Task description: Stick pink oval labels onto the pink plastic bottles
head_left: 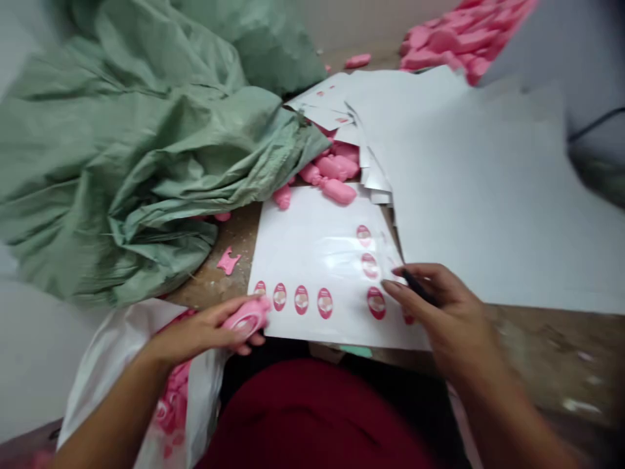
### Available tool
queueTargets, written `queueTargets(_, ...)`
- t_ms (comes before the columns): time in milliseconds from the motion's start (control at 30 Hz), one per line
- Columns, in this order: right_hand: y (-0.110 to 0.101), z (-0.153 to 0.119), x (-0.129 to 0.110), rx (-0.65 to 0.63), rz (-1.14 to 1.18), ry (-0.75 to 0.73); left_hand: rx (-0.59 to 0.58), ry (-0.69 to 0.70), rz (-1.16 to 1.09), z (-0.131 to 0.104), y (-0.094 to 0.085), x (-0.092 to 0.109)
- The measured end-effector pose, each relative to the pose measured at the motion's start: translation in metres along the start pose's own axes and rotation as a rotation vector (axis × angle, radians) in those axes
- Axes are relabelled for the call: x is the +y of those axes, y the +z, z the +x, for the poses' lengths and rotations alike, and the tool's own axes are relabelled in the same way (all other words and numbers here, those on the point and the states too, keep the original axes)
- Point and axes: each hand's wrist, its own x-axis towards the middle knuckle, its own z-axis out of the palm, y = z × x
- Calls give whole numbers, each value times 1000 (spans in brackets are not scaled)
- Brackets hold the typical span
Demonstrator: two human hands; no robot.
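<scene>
My left hand (202,333) is closed around a small pink plastic bottle (250,316) with an oval label on its upper side, over the lower left corner of a white sticker sheet (303,244). Red and white oval stickers (325,303) run along the sheet's lower edge and up its right side. At that right side, my right hand (452,319) grips a slim dark tool (418,286) whose kind I cannot make out. Its fingertips are just above the sheet, near the stickers. The tool's far end is blurred.
A crumpled green sack (161,143) spreads over the left. Loose pink bottles (336,170) lie behind the sheet. White paper sheets (488,195) are stacked at right. A white bag (200,397) with pink pieces hangs below left. A pink scrap (228,260) lies on the table.
</scene>
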Motion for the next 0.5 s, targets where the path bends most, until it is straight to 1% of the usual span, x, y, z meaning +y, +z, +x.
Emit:
queueTargets(33, -2, 1, 1, 21, -25, 26, 90, -38, 165, -22, -20, -5)
queueTargets(67, -4, 2, 2, 25, -52, 48, 202, -65, 305, -41, -36, -8)
queueTargets(100, -5, 3, 2, 17, -81, 60, 306, -72, 410, -55, -48, -11)
queueTargets(133, -5, 3, 1, 1, -110, 61, 400, -44, 484, -62, -55, -12)
queueTargets(167, -4, 3, 1, -29, -138, 55, 487, 20, 529, -62, -58, -11)
queueTargets(200, -3, 4, 1, -49, -162, 35, 559, 103, 556, -55, -58, -9)
queueTargets(233, -2, 4, 2, -61, -185, 11, 614, 197, 577, -43, -56, -6)
queueTargets(267, -1, 5, 4, -60, -208, -19, 667, 283, 595, -26, -52, -1)
queueTargets(333, 0, 7, 11, -50, -258, -82, 723, 390, 642, 12, -43, 12)
queueTargets(400, -1, 11, 21, -51, -308, -143, 727, 469, 691, 50, -36, 28)
queueTargets(500, -1, 15, 31, -6, -294, -258, 704, 581, 764, 99, -28, 53)
